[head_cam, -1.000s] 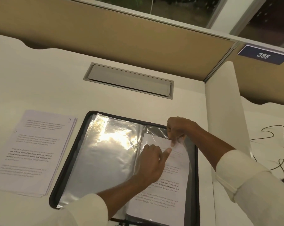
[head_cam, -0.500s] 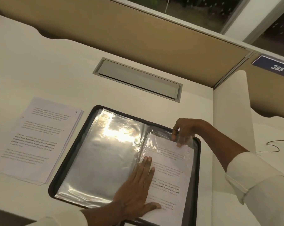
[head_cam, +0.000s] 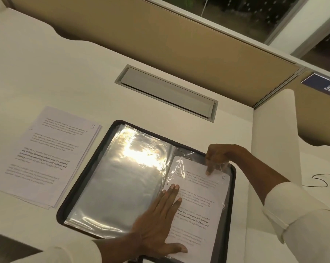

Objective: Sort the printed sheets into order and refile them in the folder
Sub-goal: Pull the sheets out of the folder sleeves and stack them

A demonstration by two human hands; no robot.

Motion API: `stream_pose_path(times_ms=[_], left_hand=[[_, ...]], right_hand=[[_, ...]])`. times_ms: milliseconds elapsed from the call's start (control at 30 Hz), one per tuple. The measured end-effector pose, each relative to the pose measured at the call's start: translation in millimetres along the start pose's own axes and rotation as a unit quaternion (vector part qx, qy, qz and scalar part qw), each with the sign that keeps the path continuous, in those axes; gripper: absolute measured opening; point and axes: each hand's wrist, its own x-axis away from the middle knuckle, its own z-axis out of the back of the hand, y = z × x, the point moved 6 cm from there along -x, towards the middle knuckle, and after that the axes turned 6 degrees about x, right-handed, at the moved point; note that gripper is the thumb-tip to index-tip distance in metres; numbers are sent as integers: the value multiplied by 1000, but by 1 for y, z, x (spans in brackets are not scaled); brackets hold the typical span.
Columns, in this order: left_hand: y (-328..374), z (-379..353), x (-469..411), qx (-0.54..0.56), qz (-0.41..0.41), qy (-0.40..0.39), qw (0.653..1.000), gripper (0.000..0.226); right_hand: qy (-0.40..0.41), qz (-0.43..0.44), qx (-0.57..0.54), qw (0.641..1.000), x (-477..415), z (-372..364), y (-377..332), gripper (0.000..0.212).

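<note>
Worktop: pale, carries everything below.
Loose stack of sheets: far left, lying flat just beside the folder, apart from it; top page printed, a handwritten 9 in its top right corner.
Folder: open flat, dark rim, near the front edge of the worktop.
Left page of folder: shiny plastic sleeves with strong glare; no paper can be made out in them.
Left hand: released, palm down, fingers straight and together; presses on the lower left part of the filed sheet, by the folder's fold.
Hatch: grey lid set into the worktop, behind the folder.
Filed sheet: on the folder's right page, inside a plastic sleeve; marked 5 at its top right.
Right hand: fingers curled, pinching the sleeve's crinkled top edge; one fingertip rests on the sheet's top.
Cable: dark, far right.
Number plate: blue, reads 385.
</note>
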Motion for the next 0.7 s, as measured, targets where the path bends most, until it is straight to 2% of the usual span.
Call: stream_pose_path(times_ms=[67, 167, 333, 567, 700], left_hand=[[-1, -4, 0, -9, -11, -4, 1000, 129], [-3, -10, -1, -53, -21, -7, 998, 127], [-3, -12, -1, -65, -34, 12, 997, 128], [-4, -16, -2, -112, -35, 13, 993, 125], [-5, -19, -2, -129, -30, 3, 991, 122]], right_hand=[[17, 10, 1, 1000, -3, 3, 3, 24], [57, 20, -16, 998, -8, 11, 9, 26], [121, 22, 10, 992, -11, 29, 20, 38], [201, -5, 15, 979, -12, 48, 39, 26], [257, -42, -10, 966, -10, 61, 54, 30]])
